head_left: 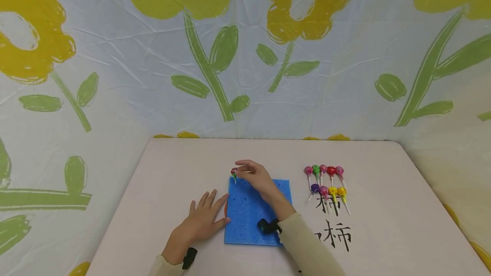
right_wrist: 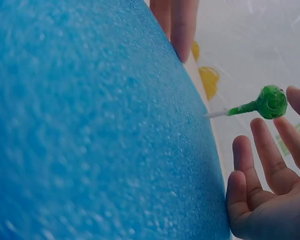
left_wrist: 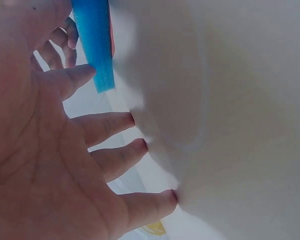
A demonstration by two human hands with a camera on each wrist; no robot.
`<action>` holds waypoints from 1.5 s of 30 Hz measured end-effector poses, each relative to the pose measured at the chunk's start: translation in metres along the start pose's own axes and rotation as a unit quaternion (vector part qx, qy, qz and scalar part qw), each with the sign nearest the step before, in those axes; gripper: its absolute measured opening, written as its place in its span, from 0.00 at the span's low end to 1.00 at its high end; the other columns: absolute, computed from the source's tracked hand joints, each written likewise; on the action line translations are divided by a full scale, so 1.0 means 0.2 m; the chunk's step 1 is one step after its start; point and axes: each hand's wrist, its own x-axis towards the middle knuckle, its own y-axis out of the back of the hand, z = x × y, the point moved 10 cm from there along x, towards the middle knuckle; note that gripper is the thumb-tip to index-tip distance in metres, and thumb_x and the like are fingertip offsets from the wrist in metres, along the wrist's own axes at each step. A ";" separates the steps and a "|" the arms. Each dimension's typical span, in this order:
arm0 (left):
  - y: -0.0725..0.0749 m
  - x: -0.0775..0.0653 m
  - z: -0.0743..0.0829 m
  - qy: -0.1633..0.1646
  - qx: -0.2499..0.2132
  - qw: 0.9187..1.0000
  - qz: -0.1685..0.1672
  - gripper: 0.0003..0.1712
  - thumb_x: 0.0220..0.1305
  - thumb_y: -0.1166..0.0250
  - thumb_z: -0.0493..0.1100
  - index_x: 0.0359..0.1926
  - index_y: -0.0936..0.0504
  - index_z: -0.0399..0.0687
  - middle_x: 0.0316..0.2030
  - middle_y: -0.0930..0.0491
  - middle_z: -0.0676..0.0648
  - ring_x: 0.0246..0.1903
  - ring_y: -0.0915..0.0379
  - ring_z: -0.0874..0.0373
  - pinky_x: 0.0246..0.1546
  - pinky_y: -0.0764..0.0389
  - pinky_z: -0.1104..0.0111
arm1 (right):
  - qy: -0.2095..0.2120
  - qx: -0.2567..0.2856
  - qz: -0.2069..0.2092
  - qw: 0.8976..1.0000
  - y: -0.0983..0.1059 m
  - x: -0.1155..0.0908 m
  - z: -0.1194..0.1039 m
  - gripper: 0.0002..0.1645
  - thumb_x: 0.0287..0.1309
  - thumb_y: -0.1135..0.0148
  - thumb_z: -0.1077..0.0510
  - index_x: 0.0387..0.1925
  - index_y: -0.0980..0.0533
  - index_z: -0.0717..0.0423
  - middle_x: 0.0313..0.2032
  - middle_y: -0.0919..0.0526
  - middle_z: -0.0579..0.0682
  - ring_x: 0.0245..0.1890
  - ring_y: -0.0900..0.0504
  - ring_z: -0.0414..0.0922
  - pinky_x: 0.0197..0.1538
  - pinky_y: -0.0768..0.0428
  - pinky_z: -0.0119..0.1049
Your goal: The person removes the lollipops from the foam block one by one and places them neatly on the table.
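Observation:
A green-wrapped lollipop (right_wrist: pixel 272 102) stands with its white stick at the far left corner of a blue foam block (head_left: pixel 245 220). How deep the stick sits in the foam I cannot tell. My right hand (head_left: pixel 258 180) reaches across the block and pinches the candy head between thumb and fingertips; the other fingers are loosely bent. Flat beside the block's left edge, my left hand (head_left: pixel 201 222) spreads its fingers on the table, its thumb and index finger touching the foam. Small dark holes mark the foam's top.
Several lollipops (head_left: pixel 331 171) lie in two rows on the right of the pale table (head_left: pixel 172 161). Black printed characters (head_left: pixel 337 235) show near them. Something orange-red (head_left: pixel 225 211) peeks out at the block's left edge. A flower-patterned cloth (head_left: pixel 153 67) surrounds the table.

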 end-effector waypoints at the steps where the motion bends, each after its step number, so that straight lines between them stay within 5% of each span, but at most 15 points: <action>1: 0.00 0.00 0.00 0.000 -0.001 1.000 0.000 0.40 0.61 0.48 0.66 0.71 0.48 0.63 0.69 0.52 0.39 0.67 0.61 0.38 0.53 0.57 0.32 | -0.009 0.001 -0.002 1.000 -0.01 -0.01 -0.01 0.23 0.59 0.40 0.60 0.56 0.28 0.57 0.49 0.24 0.62 0.46 0.25 0.51 0.51 0.32 0.55; 13: 0.00 0.00 0.00 -0.004 -0.002 1.000 0.002 0.40 0.61 0.48 0.66 0.71 0.48 0.64 0.69 0.53 0.39 0.67 0.61 0.38 0.53 0.57 0.32 | -0.016 -0.004 0.003 1.000 -0.01 0.04 0.13 0.20 0.56 0.37 0.54 0.51 0.24 0.49 0.44 0.19 0.50 0.44 0.23 0.47 0.49 0.29 0.50; 37: 0.00 0.01 0.00 -0.003 -0.004 1.000 0.001 0.40 0.61 0.48 0.66 0.71 0.48 0.63 0.69 0.53 0.39 0.67 0.62 0.38 0.53 0.57 0.32 | -0.008 0.041 0.032 0.999 0.06 0.03 0.08 0.25 0.55 0.35 0.54 0.54 0.26 0.57 0.47 0.22 0.51 0.46 0.24 0.48 0.52 0.30 0.54; 45: -0.01 0.01 -0.01 -0.003 0.004 1.000 0.004 0.40 0.61 0.48 0.66 0.70 0.47 0.63 0.69 0.52 0.39 0.67 0.60 0.38 0.53 0.56 0.32 | -0.008 0.037 0.053 0.998 0.15 -0.02 0.04 0.23 0.55 0.35 0.52 0.53 0.24 0.53 0.47 0.22 0.51 0.47 0.24 0.50 0.52 0.28 0.47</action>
